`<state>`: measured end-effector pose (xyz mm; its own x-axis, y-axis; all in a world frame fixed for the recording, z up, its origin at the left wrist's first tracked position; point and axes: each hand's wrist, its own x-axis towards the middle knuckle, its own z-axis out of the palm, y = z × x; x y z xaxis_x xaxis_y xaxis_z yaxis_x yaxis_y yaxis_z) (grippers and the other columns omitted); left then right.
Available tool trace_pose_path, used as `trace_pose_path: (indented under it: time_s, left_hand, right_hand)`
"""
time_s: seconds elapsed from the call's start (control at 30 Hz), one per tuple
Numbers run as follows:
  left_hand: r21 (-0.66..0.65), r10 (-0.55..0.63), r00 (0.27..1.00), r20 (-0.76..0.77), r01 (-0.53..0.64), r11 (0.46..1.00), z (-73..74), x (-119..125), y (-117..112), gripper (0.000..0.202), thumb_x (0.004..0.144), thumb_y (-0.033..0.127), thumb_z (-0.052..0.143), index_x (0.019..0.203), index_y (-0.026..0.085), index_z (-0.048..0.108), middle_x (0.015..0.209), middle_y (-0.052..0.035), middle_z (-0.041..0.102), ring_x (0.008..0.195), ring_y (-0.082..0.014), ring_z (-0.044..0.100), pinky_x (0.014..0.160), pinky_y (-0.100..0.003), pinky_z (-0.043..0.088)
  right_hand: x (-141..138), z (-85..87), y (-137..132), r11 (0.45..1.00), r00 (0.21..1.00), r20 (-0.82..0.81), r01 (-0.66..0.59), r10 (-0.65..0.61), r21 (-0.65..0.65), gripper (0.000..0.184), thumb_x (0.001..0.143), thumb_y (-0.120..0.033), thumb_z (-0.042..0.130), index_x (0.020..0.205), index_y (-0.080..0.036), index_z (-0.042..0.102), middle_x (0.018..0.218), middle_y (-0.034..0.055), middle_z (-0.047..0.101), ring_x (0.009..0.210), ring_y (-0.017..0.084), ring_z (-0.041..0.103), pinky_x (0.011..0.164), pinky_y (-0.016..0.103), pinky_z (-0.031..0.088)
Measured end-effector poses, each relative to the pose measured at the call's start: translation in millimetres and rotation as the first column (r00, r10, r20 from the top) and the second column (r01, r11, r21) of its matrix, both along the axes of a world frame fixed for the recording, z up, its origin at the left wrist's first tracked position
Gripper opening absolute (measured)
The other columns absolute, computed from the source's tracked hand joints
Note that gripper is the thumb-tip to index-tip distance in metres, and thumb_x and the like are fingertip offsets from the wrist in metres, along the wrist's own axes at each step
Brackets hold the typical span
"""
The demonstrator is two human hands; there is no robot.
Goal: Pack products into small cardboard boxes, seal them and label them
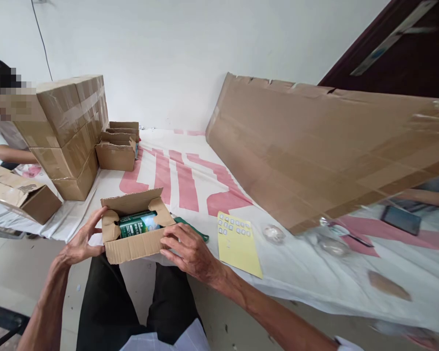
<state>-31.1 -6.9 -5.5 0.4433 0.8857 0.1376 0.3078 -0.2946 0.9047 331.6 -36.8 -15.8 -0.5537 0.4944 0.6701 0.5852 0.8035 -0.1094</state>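
At the near edge of the worktop (289, 273), one small open box (135, 246) sits between the two hands, its four flaps standing up. Inside it lies one green can (137, 223) on its side, label up. The left hand (81, 241) grips the box's left end, fingers spread, with the thumb low on the side wall and the fingertips at the left flap. The right hand (188, 251) clasps the right front corner, fingers loosely curled against the cardboard. One green object (195, 233) shows from behind the box, just above the right hand; what it is cannot be told.

One yellow sheet (239, 246) with two rows of small stickers lies just right of the right hand. One large flat cardboard (314, 146) leans across the right side of the worktop, and one phone (402, 219) lies below its lower edge. To the left stands a stack of three taped cartons (71, 131), with one more carton (22, 195) lying beside it and two open boxes (117, 151) behind. Another person (0, 141) sits at the far left.
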Motion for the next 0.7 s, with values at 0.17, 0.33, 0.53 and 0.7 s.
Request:
trace_pose_path:
  time_s: [0.17,0.33,0.53,0.7]
  left_hand:
    - [-0.051,0.027,0.998,0.057,-0.024,0.998,-0.1,1,-2,0.107,0.079,0.070,0.083,0.169,0.035,0.035,0.178,-0.0136,0.026,0.161,-0.0503,0.028,0.119,-0.064,0.047]
    - [0.068,0.133,0.987,-0.094,-0.127,0.990,-4.4,14,-5,0.123,0.071,0.066,0.092,0.170,0.034,0.029,0.176,-0.0175,0.027,0.157,-0.0495,0.036,0.115,-0.062,0.051]
    - [0.068,0.132,0.988,-0.077,-0.127,0.990,-7.4,14,-4,0.121,0.072,0.066,0.092,0.170,0.034,0.028,0.175,-0.0176,0.027,0.156,-0.0479,0.036,0.114,-0.063,0.051]
    - [0.012,0.079,0.996,0.050,-0.080,0.997,-15.5,9,-3,0.127,0.065,0.076,0.092,0.169,0.034,0.032,0.177,-0.0174,0.026,0.159,-0.0492,0.031,0.120,-0.063,0.046]
  right_hand:
    - [-5,8.5,11,0.998,0.999,-0.034,-0.028,0.026,-0.056,0.008,0.102,-0.019,0.063,0.099,-0.021,0.071,0.100,0.0093,0.072,0.096,0.024,0.067,0.085,0.039,0.057]
    - [-12,14.6,34,0.982,0.994,0.035,-0.101,0.108,-0.158,0.024,0.105,-0.017,0.055,0.114,-0.023,0.076,0.118,0.0108,0.077,0.115,0.027,0.066,0.099,0.046,0.056]
    - [-19,35.2,65,0.956,0.946,0.294,-0.049,0.138,-0.291,0.019,0.105,-0.024,0.061,0.098,-0.019,0.078,0.105,0.0106,0.078,0.112,0.028,0.066,0.101,0.044,0.049]
    - [-38,56.9,82,0.925,0.844,0.514,0.060,0.153,-0.375,0.015,0.098,-0.029,0.075,0.109,-0.018,0.076,0.109,0.0109,0.077,0.107,0.028,0.067,0.092,0.039,0.049]
